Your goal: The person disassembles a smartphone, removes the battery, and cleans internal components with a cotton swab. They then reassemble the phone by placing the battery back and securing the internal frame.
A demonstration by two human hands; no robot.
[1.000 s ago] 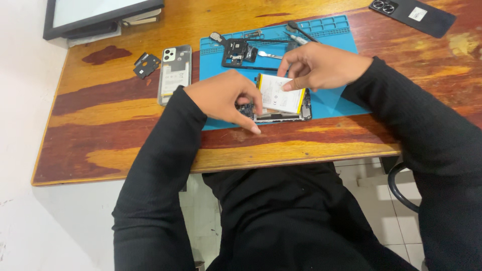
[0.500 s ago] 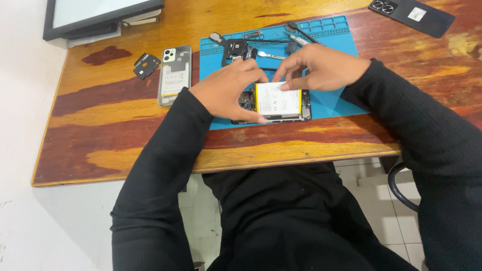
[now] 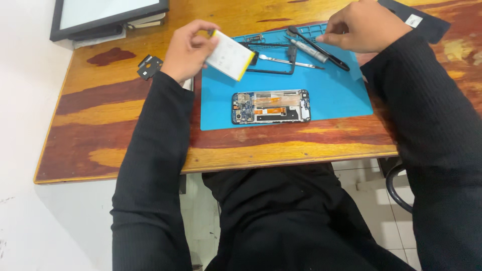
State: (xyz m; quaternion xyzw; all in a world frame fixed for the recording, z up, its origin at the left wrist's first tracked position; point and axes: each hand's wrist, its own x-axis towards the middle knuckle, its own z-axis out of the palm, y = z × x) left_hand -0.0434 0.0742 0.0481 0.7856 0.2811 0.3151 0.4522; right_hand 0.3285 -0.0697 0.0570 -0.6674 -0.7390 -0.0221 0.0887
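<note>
My left hand holds a flat white phone battery with a yellow edge lifted above the blue work mat. An opened phone lies on the mat with its circuit board and empty battery bay showing. At the mat's far edge my right hand rests on the tools, its fingers pinched at the end of a black rod-like tool. Beside it lie a grey pen-like tool and metal tweezers.
A small black part lies on the wooden table left of my arm. A dark-framed screen stands at the far left. A black phone back cover sits at the far right. A chair's edge shows below.
The battery has come out of the phone: my left hand lifted it up and to the left. My right hand left the phone and moved to the tools at the mat's far edge.
</note>
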